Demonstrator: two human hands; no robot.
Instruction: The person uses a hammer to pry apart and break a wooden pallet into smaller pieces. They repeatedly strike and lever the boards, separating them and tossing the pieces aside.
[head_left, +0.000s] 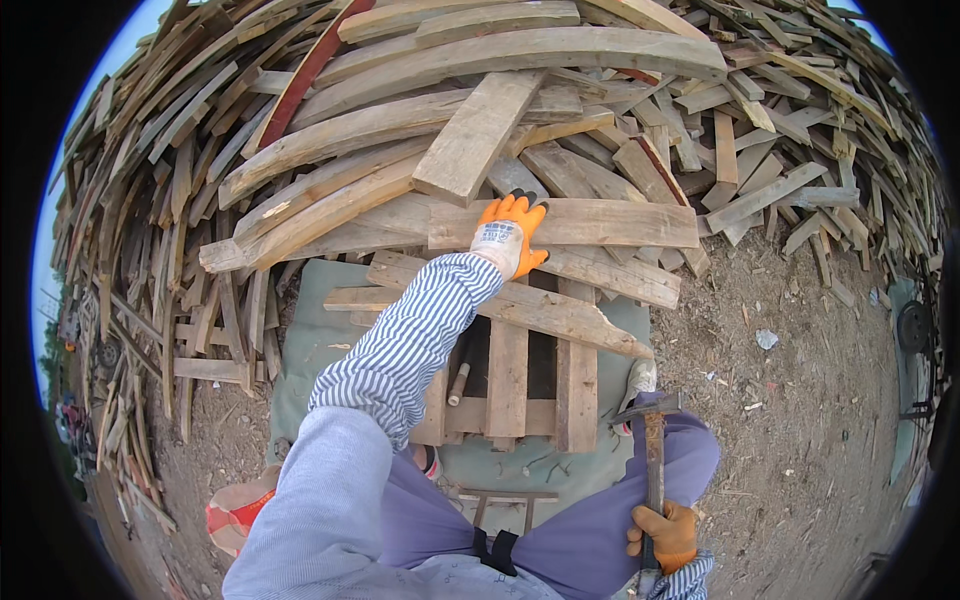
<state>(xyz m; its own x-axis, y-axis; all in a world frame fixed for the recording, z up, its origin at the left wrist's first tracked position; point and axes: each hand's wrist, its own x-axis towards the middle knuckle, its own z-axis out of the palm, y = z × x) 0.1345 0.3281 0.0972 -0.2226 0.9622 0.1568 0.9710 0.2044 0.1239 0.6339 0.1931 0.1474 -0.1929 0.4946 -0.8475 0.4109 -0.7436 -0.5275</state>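
My left hand (511, 231), in an orange-and-white work glove with dark fingertips, lies over a weathered wooden plank (615, 221). Its fingers are spread across the plank towards the far edge, and the thumb points right by the near edge. What the palm does underneath is hidden. At lower right, my right hand (666, 536), also in an orange glove, grips the handle of a claw hammer (654, 450), head up, above my right thigh. Between my feet stands a frame of wooden boards (508, 379), with a broken-ended board (555, 311) lying across it.
A large heap of old timber (510, 52) rises ahead and on both sides. One thick board (480, 139) juts towards me. A green sheet (319, 307) lies beneath the frame, and a short round stick (458, 384) rests among its boards. A red-and-beige sack (244, 510) sits at left.
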